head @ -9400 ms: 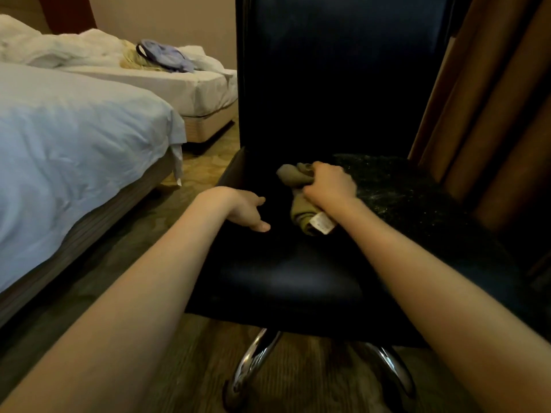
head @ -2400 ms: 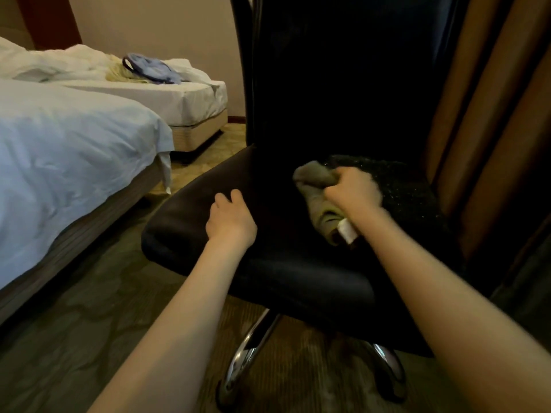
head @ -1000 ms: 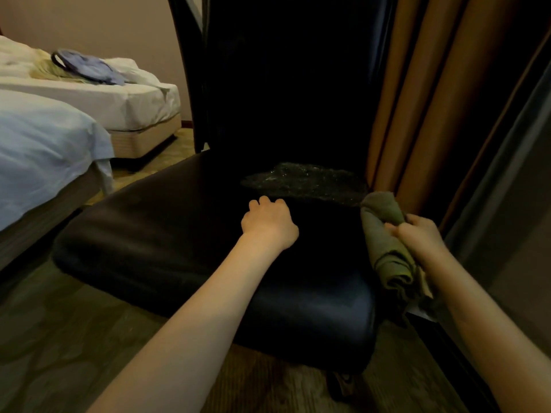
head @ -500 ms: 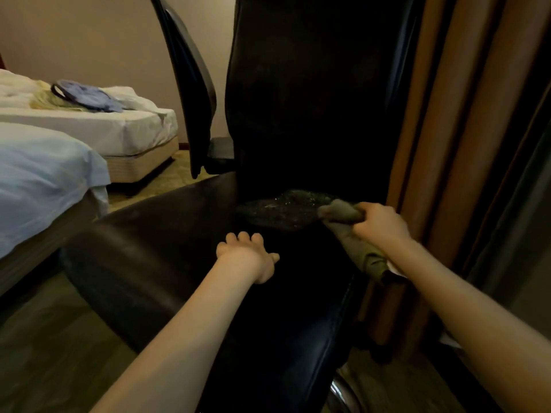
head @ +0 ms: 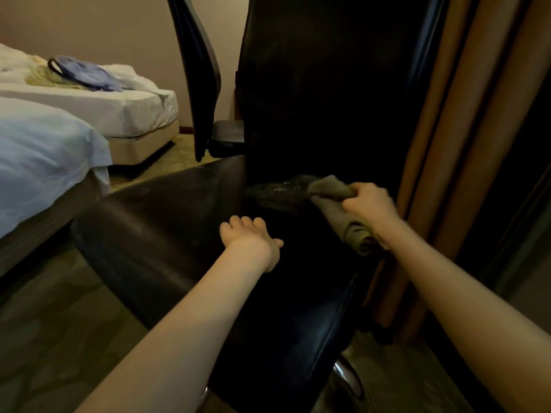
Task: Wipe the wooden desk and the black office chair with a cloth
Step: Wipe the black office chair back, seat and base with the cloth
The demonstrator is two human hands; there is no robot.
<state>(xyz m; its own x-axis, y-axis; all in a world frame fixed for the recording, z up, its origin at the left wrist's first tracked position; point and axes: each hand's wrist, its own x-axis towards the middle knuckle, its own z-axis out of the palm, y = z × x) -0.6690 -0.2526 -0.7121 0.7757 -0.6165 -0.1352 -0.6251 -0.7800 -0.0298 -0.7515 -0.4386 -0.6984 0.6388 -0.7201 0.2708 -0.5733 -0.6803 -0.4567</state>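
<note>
The black office chair (head: pixel 167 234) fills the middle of the view, its tall backrest rising behind the seat. My right hand (head: pixel 368 204) grips a bunched olive-brown cloth (head: pixel 334 201) and holds it against the rear right of the seat, at the foot of the backrest, beside a dusty speckled patch. My left hand (head: pixel 249 241) rests flat on the seat's middle with its fingers spread. No wooden desk is in view.
Brown curtains (head: pixel 465 144) hang close on the chair's right. Two white beds (head: pixel 44 156) stand on the left, the far one with blue clothing on it. A second dark chair (head: pixel 202 84) stands behind. The chrome chair base (head: pixel 348 380) shows below on patterned carpet.
The chair has swung so its seat points left. My right hand brought the cloth from the seat's right edge back to its rear, by the backrest. My left hand stays on the seat.
</note>
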